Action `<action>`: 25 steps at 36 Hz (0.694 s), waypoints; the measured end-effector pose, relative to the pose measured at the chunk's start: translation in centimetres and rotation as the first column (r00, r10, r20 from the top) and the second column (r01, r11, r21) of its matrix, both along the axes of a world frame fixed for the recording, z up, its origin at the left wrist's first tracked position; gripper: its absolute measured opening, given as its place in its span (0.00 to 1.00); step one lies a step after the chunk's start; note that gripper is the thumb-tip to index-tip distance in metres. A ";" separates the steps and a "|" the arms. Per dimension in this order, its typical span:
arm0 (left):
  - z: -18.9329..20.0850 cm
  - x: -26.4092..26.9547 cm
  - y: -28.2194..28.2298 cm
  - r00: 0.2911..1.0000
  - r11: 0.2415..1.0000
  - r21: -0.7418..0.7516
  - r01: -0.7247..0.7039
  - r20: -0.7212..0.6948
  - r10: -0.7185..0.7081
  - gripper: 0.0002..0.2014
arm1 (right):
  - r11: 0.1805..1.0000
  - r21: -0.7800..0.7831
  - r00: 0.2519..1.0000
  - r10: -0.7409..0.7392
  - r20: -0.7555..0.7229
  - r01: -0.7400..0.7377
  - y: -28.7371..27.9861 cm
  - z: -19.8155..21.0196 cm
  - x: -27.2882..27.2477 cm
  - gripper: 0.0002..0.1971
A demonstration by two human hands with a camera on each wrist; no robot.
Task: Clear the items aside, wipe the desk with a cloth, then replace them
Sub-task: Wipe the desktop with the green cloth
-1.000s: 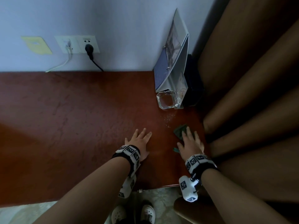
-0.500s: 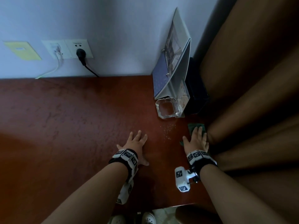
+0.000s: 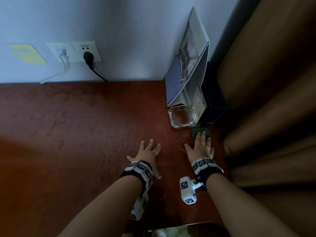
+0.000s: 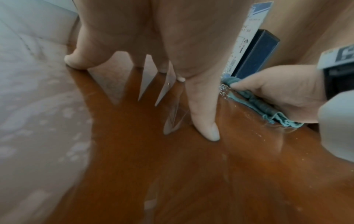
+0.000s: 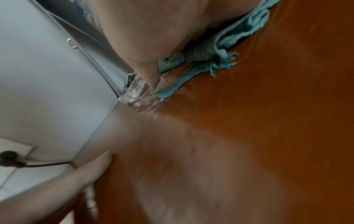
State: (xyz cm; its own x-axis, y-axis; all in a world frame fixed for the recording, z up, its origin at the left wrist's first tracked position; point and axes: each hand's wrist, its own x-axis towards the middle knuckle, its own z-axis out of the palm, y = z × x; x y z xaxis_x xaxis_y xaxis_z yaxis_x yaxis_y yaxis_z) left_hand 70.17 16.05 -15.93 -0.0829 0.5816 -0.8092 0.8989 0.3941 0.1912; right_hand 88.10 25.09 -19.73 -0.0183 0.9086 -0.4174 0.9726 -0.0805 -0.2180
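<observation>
left hand (image 3: 149, 155) flat on desk (image 3: 68, 134) | right hand (image 3: 201, 147) flat (fingers straight) on cloth (image 3: 205, 131)

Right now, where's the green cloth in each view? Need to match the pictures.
Head: green cloth right of centre, under the right hand, just below the glass ashtray.
Left wrist: cloth at right edge, bunched under the right hand.
Right wrist: cloth top centre-right, under the palm.
Shared landmark: pale crumbs on the desk beside the cloth, seen also in left wrist.
</observation>
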 end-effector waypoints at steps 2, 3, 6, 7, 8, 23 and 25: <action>0.1 0.1 0.0 1.000 1.000 -0.002 0.000 -0.005 0.000 0.64 | 1.000 -0.005 1.000 0.011 -0.007 -0.011 -0.7 0.1 -0.8 0.41; 0.0 0.1 0.0 1.000 1.000 -0.001 0.000 -0.007 0.000 0.64 | 1.000 -0.011 1.000 0.020 -0.012 -0.020 -1.0 0.1 -1.2 0.42; 0.0 0.2 0.0 1.000 1.000 0.004 -0.004 -0.005 0.004 0.64 | 0.998 -0.019 0.998 0.054 -0.020 -0.055 -1.8 0.1 -2.1 0.42; 0.0 0.1 0.0 1.000 1.000 0.003 -0.005 -0.002 0.005 0.64 | 0.998 -0.022 0.998 0.065 -0.019 -0.066 -2.0 0.2 -2.3 0.41; 0.0 0.1 0.0 1.000 1.000 0.001 -0.005 0.001 0.005 0.64 | 0.997 -0.025 0.997 0.074 -0.018 -0.075 -2.2 0.2 -2.6 0.41; -0.6 0.1 -1.3 0.995 0.987 0.124 -0.100 -0.002 0.101 0.64 | 0.838 0.100 0.818 0.546 -0.181 -0.537 -4.3 -0.1 -1.9 0.30; -0.6 0.2 -1.9 0.993 0.980 0.159 -0.120 0.002 0.122 0.64 | 0.814 0.158 0.770 0.580 -0.265 -0.559 -4.3 0.0 -1.1 0.30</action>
